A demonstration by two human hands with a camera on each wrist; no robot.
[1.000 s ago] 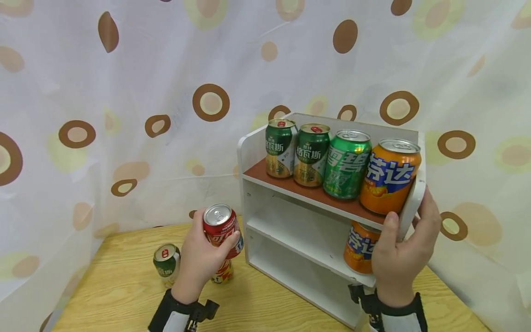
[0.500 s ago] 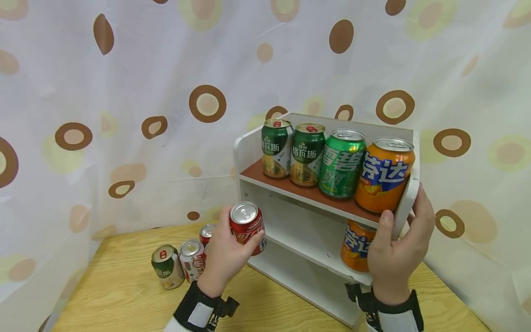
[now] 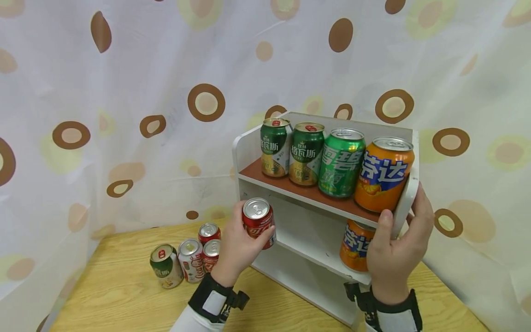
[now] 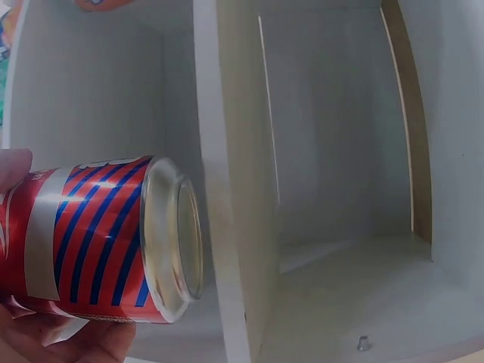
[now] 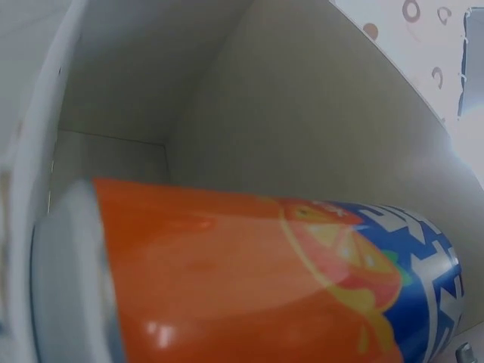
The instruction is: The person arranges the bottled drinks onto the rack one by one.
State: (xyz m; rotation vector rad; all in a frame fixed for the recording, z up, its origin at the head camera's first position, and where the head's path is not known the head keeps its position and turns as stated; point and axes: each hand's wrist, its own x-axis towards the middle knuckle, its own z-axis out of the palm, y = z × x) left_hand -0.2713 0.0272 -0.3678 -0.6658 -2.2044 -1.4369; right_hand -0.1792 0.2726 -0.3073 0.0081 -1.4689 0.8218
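Observation:
My left hand point(image 3: 239, 251) grips a red cola can point(image 3: 258, 222) in front of the white shelf unit's middle opening. In the left wrist view the can point(image 4: 91, 238) lies across the picture, its silver bottom close to the edge of a shelf board point(image 4: 227, 189). My right hand point(image 3: 399, 244) holds the unit's right side panel point(image 3: 408, 199), thumb at the front edge. Just left of that hand an orange soda can point(image 3: 355, 246) stands on the middle shelf; it fills the lower right wrist view. Another orange can point(image 3: 383, 175) stands above on the top shelf.
Beside the upper orange can stand a green can point(image 3: 342, 163) and two green-gold cans point(image 3: 307, 154). On the wooden table point(image 3: 108, 281), left, are a green-and-cream can point(image 3: 167, 267), a white cola can point(image 3: 191, 260) and two red cans point(image 3: 209, 233). A patterned curtain point(image 3: 166, 69) hangs behind.
My left hand has carried the red cola can rightward from above the table to the shelf opening, uncovering the cans behind it. My right hand stays on the side panel.

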